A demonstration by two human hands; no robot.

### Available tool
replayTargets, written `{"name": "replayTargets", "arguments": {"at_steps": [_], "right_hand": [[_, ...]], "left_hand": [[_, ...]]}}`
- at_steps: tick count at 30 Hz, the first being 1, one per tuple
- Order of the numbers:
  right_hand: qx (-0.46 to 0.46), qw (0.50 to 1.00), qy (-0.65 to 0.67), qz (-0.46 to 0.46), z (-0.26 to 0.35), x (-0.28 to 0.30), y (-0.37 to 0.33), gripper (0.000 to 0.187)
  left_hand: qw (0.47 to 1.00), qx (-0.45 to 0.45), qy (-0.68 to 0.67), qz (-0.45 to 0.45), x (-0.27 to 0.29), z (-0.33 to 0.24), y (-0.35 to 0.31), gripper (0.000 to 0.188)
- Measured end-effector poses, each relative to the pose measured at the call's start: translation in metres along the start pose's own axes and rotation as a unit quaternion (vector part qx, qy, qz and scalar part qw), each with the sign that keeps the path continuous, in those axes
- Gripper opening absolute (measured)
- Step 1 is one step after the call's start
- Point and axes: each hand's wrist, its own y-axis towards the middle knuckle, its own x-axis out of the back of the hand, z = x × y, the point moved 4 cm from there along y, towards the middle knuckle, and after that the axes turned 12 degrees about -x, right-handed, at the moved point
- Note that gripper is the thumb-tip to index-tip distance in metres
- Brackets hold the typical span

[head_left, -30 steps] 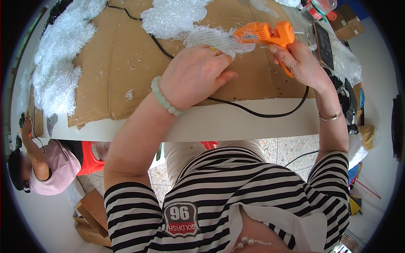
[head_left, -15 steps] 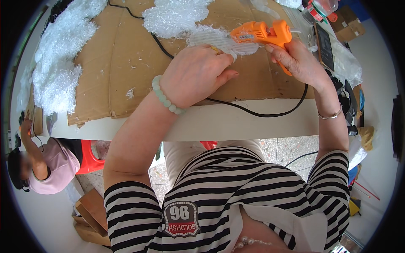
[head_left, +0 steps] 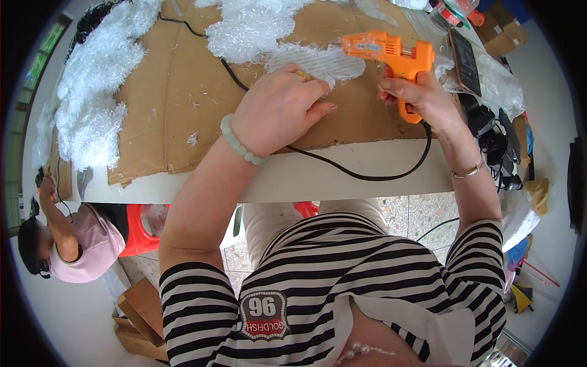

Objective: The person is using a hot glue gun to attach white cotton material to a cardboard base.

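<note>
In my right hand [head_left: 422,98] is an orange hot glue gun [head_left: 397,61], with the fingers wrapped round its handle. Its nozzle points left, near the right end of a flat, ribbed white piece with fringed edges [head_left: 327,66]. That piece lies on a sheet of brown cardboard [head_left: 208,116]. My left hand [head_left: 284,110] is closed at the lower left edge of the fringed piece. Its fingers curl down there, and their tips are partly hidden. From the handle's base a black cord [head_left: 361,176] loops along the table's front edge and passes behind my left wrist.
Fluffy white shredded material [head_left: 251,27] is heaped behind the piece, with more [head_left: 92,116] at the left. A phone [head_left: 465,61], a bottle [head_left: 449,13] and clear plastic stand at the right. Another person [head_left: 79,244] works at the far left, near a red stool [head_left: 142,229].
The glue gun has shifted slightly right, its nozzle drawn back from the fringed piece and its handle turned more upright. My left hand stays at the piece. The whole view has shifted a little.
</note>
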Motion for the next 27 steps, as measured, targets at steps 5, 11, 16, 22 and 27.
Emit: {"name": "replayTargets", "arguments": {"at_steps": [5,11,16,22,27], "right_hand": [[0.031,0.994,-0.103,-0.019,0.003,-0.012,0.004,0.02],[0.028,0.965,-0.256,-0.042,0.025,-0.029,0.01,0.02],[0.002,0.937,-0.347,-0.049,0.029,-0.036,0.019,0.025],[0.062,0.926,-0.365,-0.07,0.039,-0.046,0.027,0.035],[0.077,0.928,-0.361,-0.055,0.04,-0.05,0.038,0.026]], "left_hand": [[1.0,-0.005,0.014,0.022,-0.001,-0.005,0.003,0.02],[0.999,0.01,0.029,0.038,0.0,-0.007,0.003,0.02],[0.998,0.014,0.024,0.055,-0.002,-0.004,0.0,0.022],[0.999,0.019,0.005,0.047,-0.005,-0.001,-0.003,0.021],[1.0,0.003,0.015,0.018,-0.004,-0.002,-0.002,0.022]]}}
